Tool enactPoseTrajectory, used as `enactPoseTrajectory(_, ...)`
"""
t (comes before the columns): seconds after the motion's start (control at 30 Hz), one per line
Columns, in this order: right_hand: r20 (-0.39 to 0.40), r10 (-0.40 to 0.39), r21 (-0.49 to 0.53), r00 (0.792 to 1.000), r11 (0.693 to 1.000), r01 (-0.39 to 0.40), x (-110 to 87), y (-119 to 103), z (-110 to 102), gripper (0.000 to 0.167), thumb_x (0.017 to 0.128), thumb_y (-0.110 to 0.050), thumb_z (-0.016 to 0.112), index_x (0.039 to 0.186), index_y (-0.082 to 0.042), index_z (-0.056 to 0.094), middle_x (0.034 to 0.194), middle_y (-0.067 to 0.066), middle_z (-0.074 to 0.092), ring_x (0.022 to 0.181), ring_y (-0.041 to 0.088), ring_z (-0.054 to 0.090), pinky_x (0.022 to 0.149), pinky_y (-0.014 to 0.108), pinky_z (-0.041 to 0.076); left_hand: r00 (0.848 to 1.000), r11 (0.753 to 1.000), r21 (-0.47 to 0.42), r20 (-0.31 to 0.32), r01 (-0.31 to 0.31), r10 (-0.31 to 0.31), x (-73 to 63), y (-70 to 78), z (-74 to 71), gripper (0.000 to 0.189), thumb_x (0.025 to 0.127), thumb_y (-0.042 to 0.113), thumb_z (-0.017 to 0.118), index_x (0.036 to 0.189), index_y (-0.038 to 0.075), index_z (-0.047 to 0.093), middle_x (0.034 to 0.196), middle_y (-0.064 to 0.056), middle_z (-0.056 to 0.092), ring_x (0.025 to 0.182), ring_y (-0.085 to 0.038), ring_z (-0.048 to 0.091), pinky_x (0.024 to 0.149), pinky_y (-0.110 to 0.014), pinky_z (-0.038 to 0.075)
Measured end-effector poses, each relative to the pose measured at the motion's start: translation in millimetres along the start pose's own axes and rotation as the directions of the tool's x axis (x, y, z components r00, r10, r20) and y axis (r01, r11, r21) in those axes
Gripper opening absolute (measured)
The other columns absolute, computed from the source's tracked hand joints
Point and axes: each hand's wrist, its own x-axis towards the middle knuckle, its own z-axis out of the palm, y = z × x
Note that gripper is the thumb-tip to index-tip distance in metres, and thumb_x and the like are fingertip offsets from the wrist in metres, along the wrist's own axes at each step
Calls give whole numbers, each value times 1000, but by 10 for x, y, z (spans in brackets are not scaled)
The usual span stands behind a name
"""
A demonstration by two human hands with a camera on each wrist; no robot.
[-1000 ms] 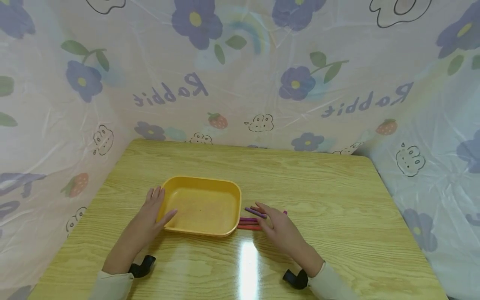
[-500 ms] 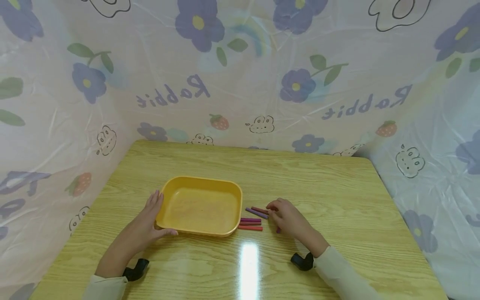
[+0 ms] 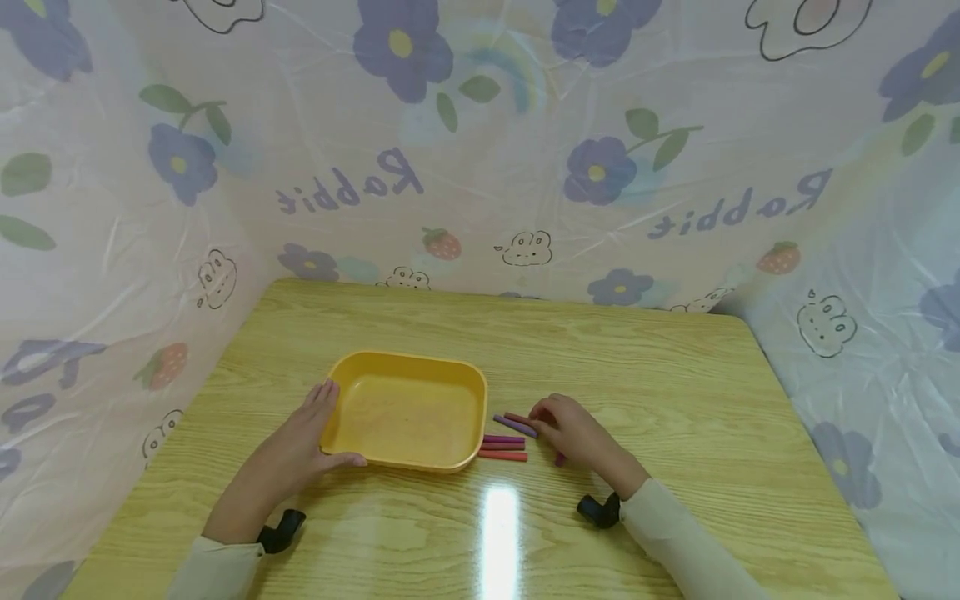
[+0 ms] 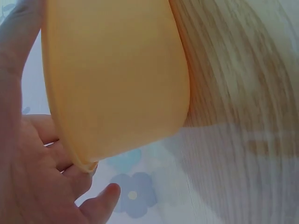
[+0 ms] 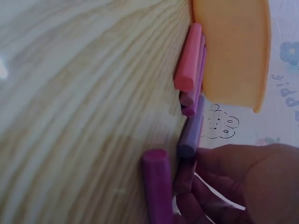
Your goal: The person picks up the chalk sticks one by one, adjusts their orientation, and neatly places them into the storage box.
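My left hand [image 3: 296,442] grips the left end of a yellow plastic tray [image 3: 408,417], thumb at the near rim and fingers at the left side. Nothing lies in the tray. To its right, my right hand [image 3: 576,429] pinches the end of a dark red crayon [image 5: 185,175] between thumb and fingers. A bluish-purple crayon [image 5: 191,133] lies right beside that one. Under the right hand is a magenta crayon [image 5: 157,186], mostly covered in the head view. Against the tray's right wall lie a coral-red crayon [image 3: 504,456] and two darker ones.
All of it stands on a wood-grain table [image 3: 637,367]. A printed sheet [image 3: 480,167] with flowers and rabbits hangs around the back and sides. Black wrist-worn pieces [image 3: 598,510] sit by both sleeves.
My right hand has drawn back to the right from above the crayons, and its fingers have closed on the dark red one. My left thumb has moved from inside the tray to its near rim.
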Motion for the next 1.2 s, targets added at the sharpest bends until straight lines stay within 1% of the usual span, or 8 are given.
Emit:
enactPoseTrajectory(0.13,20,-21,6,1000,1000,21,45,-6,6,7,90,-16,62,96,-13,65,88,-6,57,80,10,52,73,32,47,1000,1000,9,15,14,-14,3,29,-14,120,70,71,59,146,-6,7,152,-23,4,138,-38,7,105,-56,21)
enactPoseTrajectory(0.23,42,-12,25,999,1000,11,79,-15,3,6,90,-15,62,96,-14,64,86,-7,56,78,9,52,71,30,47,1000,1000,12,16,22,-22,2,46,-29,121,70,72,58,146,-7,7,152,-24,3,139,-38,6,104,-56,21)
enactPoseTrajectory(0.47,104,-6,80,995,997,-2,160,-38,1,5,92,-18,60,94,-14,63,81,-7,56,73,9,52,67,28,47,998,998,-20,45,52,-52,-2,80,-74,121,70,71,58,146,-7,6,152,-25,1,139,-37,4,104,-57,20)
enactPoseTrajectory(0.57,121,-2,91,993,996,-9,184,-47,10,6,92,-19,60,93,-14,62,79,-7,56,71,9,52,65,27,47,997,998,-38,54,53,-51,-3,85,-83,119,71,68,61,146,-7,6,151,-25,1,139,-37,3,105,-57,19)
enactPoseTrajectory(0.67,136,15,115,991,993,-31,195,-45,25,8,92,-22,60,93,-13,61,77,-5,56,66,10,53,58,25,48,998,998,-51,50,43,-40,-8,79,-82,117,71,63,64,145,-9,8,151,-26,2,139,-38,3,104,-57,20)
enactPoseTrajectory(0.8,153,27,132,988,990,-47,200,-27,31,12,92,-25,60,93,-13,60,78,-4,57,61,11,55,52,25,49,998,997,-60,49,41,-38,-16,76,-86,114,73,63,62,145,-8,8,151,-26,3,138,-38,5,103,-56,23)
enactPoseTrajectory(1.0,170,32,135,985,989,-56,191,-20,13,13,93,-26,58,92,-13,60,76,-3,57,55,13,55,51,26,49,996,994,-96,70,54,-48,5,93,-105,112,75,60,63,147,-5,7,152,-23,1,139,-36,3,103,-56,23)
enactPoseTrajectory(1.2,144,22,134,989,990,-42,185,-4,22,13,94,-26,56,92,-13,61,77,-5,58,65,10,55,61,26,49,996,993,-97,75,60,-53,16,80,-89,111,76,59,64,147,-5,6,152,-22,1,139,-35,2,104,-56,22)
